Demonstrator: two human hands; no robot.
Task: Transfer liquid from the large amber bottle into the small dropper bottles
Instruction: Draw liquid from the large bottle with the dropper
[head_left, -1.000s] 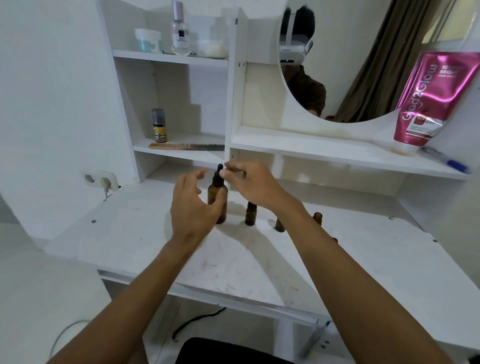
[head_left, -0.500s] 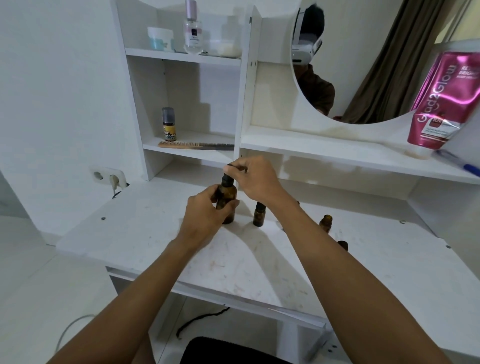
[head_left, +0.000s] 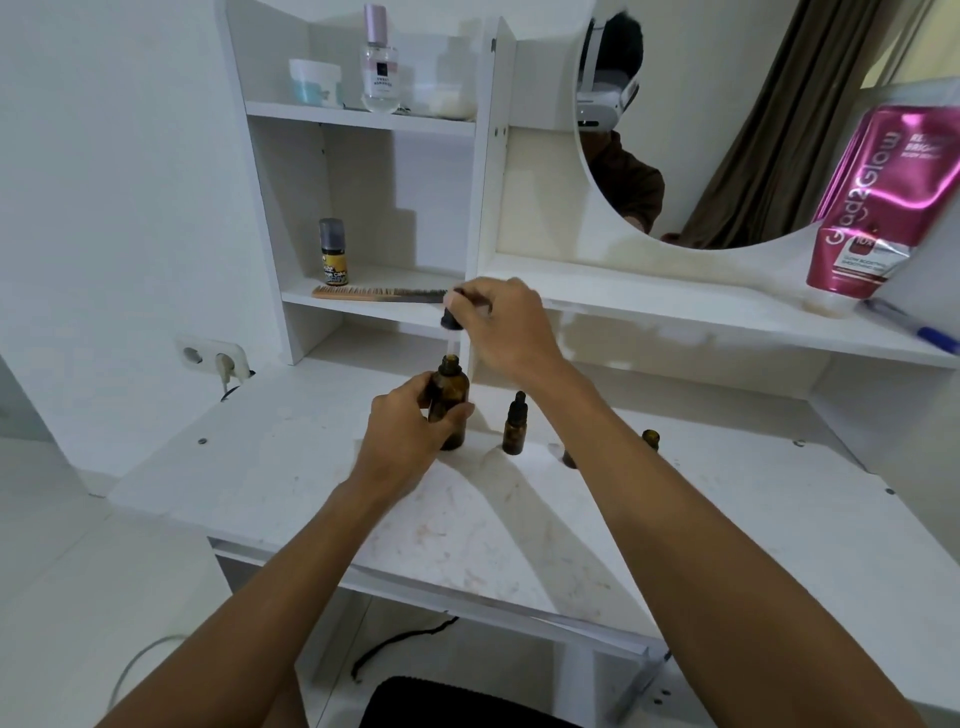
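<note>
The large amber bottle (head_left: 451, 400) stands upright on the white desk (head_left: 311, 467), its neck uncapped. My left hand (head_left: 410, 426) grips its body. My right hand (head_left: 504, 327) pinches the black dropper cap (head_left: 453, 316) just above the neck, and the clear glass pipette (head_left: 453, 345) hangs down toward the opening. To the right stands a small capped dropper bottle (head_left: 515, 426). Farther right is a small uncapped amber bottle (head_left: 651, 439); another small bottle (head_left: 569, 458) is mostly hidden behind my right forearm.
A wooden comb (head_left: 379, 293) and a small yellow-labelled bottle (head_left: 333, 253) lie on the lower shelf behind. A pink tube (head_left: 878, 208) and a blue pen (head_left: 914, 325) rest on the right shelf under the round mirror (head_left: 727, 130). A wall socket (head_left: 213, 356) sits at left.
My left hand closed around the large bottle. My right hand lifted the dropper cap off the neck, drawing the pipette up out of the bottle.
</note>
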